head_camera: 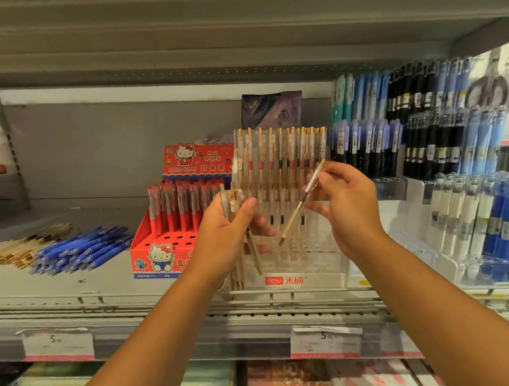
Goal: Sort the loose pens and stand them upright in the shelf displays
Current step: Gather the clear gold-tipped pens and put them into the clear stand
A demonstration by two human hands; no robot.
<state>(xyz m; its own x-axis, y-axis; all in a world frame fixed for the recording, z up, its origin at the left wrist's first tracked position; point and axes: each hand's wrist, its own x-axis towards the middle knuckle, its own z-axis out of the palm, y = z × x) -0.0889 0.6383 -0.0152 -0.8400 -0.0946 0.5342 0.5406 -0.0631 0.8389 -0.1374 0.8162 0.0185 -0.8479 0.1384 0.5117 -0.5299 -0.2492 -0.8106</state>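
Pointing tip-down for slotting, one pen is pinched by the right hand, spares gripped by the left hand.

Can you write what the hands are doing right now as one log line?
left hand: holds pen bundle | right hand: pinches gold pen, tilted, tip down | clear display: partly filled | blue pens: lying loose

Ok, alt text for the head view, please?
The right hand pinches one gold pen, tip down, before a clear display of matching pens; the left hand grips a bunch more. Loose blue pens lie on the shelf left of a red box.
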